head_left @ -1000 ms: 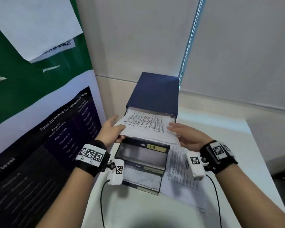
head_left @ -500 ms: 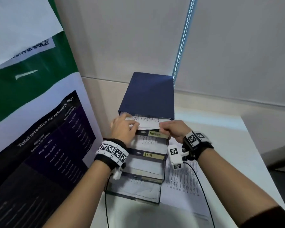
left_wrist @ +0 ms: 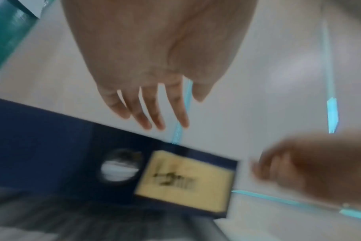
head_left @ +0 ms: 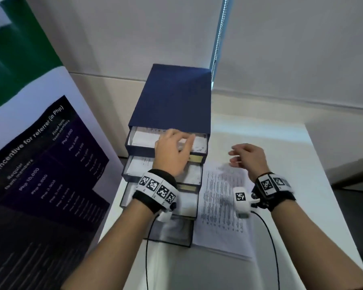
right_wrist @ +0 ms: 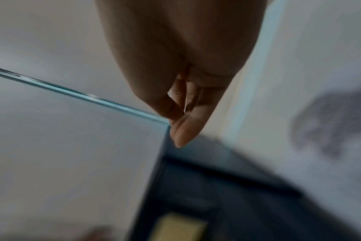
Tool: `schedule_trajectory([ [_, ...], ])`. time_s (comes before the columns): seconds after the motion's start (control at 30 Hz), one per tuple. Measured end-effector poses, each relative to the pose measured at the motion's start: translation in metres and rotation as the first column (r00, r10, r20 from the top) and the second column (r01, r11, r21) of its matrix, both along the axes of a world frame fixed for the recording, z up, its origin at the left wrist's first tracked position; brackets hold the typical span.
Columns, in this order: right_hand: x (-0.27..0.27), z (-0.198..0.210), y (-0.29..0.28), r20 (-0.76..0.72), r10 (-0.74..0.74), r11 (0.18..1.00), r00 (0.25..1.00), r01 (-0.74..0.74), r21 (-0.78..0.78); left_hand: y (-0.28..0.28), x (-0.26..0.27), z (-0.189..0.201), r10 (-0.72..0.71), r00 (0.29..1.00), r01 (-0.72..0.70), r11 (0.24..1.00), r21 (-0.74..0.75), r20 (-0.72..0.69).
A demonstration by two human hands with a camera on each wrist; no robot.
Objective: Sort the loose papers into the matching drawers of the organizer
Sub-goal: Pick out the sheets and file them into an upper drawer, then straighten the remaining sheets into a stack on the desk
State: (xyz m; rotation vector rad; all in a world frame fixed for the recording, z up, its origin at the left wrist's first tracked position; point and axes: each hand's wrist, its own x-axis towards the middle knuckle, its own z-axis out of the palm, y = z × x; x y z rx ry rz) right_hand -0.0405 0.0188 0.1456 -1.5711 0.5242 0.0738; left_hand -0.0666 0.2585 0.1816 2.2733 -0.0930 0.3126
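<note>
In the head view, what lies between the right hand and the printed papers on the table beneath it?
Nothing: in the head view the right hand hovers with loose fingers above the printed papers, which lie beside the organizer; only bare air separates them.

The organizer [head_left: 172,95] at the centre of the head view is dark navy blue, top and drawer fronts alike; the papers [head_left: 144,138] in its top drawer are white with fine black print; the drawer label [left_wrist: 185,182] in the left wrist view is pale yellow with dark handwriting, too blurred to read; beside it sits a round silvery-white hole [left_wrist: 119,164]; the loose sheet [head_left: 222,208] at lower right is white, covered in rows of small black text; the table [head_left: 302,185] is plain white; the poster [head_left: 40,164] at left is white-bordered, deep purple-black with pale lettering, green above; both wristbands [head_left: 157,190] are black, carrying white tags with black square-code patterns; the wall is off-white.
</note>
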Motion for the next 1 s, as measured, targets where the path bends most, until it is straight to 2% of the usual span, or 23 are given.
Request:
schedule_trajectory([
  [0.03, -0.008, -0.025, -0.019, -0.029, -0.002, 0.986, 1.0, -0.003, -0.167, -0.021, -0.011, 0.007, -0.074, 0.996, 0.079, 0.986, -0.145, 0.04],
  [0.07, -0.016, -0.051, -0.036, -0.103, 0.058, 0.926, 0.993, -0.092, -0.367, -0.043, -0.02, 0.009, -0.184, 0.982, 0.185, 0.949, -0.255, 0.028],
  [0.1, -0.026, -0.079, -0.049, -0.219, 0.197, 0.798, 0.956, -0.286, -0.531, -0.064, -0.028, 0.006, -0.313, 0.949, 0.289, 0.898, -0.331, -0.021],
  [0.13, -0.04, -0.104, -0.056, -0.392, 0.345, 0.602, 0.853, -0.521, -0.605, -0.084, -0.033, -0.004, -0.427, 0.899, 0.361, 0.849, -0.385, -0.097],
  [0.17, -0.051, -0.133, -0.064, -0.513, 0.451, 0.395, 0.73, -0.679, -0.619, -0.101, -0.037, -0.021, -0.502, 0.847, 0.395, 0.815, -0.424, -0.177],
  [0.2, -0.063, -0.155, -0.068, -0.576, 0.514, 0.248, 0.636, -0.753, -0.61, -0.116, -0.039, -0.043, -0.531, 0.806, 0.393, 0.811, -0.432, -0.263],
  [0.23, -0.075, -0.171, -0.073, -0.586, 0.551, 0.186, 0.594, -0.772, -0.608, -0.127, -0.039, -0.069, -0.515, 0.777, 0.371, 0.839, -0.398, -0.362],
  [0.27, -0.087, -0.172, -0.077, -0.567, 0.564, 0.171, 0.6, -0.757, -0.631, -0.136, -0.039, -0.096, -0.457, 0.752, 0.344, 0.887, -0.308, -0.476],
  [0.33, -0.106, -0.171, -0.093, -0.522, 0.545, 0.204, 0.656, -0.708, -0.676, -0.144, -0.042, -0.147, -0.267, 0.667, 0.307, 0.949, -0.07, -0.696],
  [0.4, -0.12, -0.166, -0.111, -0.465, 0.473, 0.319, 0.748, -0.638, -0.701, -0.146, -0.049, -0.186, -0.034, 0.613, 0.241, 0.959, 0.146, -0.789],
  [0.43, -0.126, -0.168, -0.121, -0.421, 0.416, 0.398, 0.806, -0.578, -0.713, -0.147, -0.054, -0.198, 0.053, 0.641, 0.196, 0.953, 0.23, -0.765],
  [0.5, -0.133, -0.172, -0.136, -0.383, 0.257, 0.514, 0.887, -0.461, -0.723, -0.151, -0.062, -0.213, 0.129, 0.739, 0.108, 0.946, 0.306, -0.662],
  [0.57, -0.135, -0.179, -0.144, -0.361, 0.108, 0.646, 0.926, -0.341, -0.683, -0.157, -0.064, -0.219, 0.162, 0.783, 0.002, 0.965, 0.262, -0.601],
  [0.6, -0.133, -0.179, -0.146, -0.353, 0.069, 0.701, 0.933, -0.297, -0.648, -0.161, -0.062, -0.221, 0.186, 0.775, -0.061, 0.973, 0.222, -0.604],
  [0.77, -0.118, -0.179, -0.145, -0.376, -0.002, 0.818, 0.927, -0.214, -0.534, -0.173, -0.045, -0.217, 0.273, 0.663, -0.328, 0.943, 0.058, -0.697],
  [0.9, -0.12, -0.179, -0.148, -0.41, 0.01, 0.807, 0.912, -0.249, -0.535, -0.169, -0.044, -0.219, 0.228, 0.68, -0.354, 0.934, -0.039, -0.697],
  [1.0, -0.126, -0.179, -0.146, -0.455, 0.069, 0.768, 0.888, -0.339, -0.544, -0.176, -0.051, -0.223, 0.188, 0.722, -0.263, 0.965, -0.013, -0.666],
])
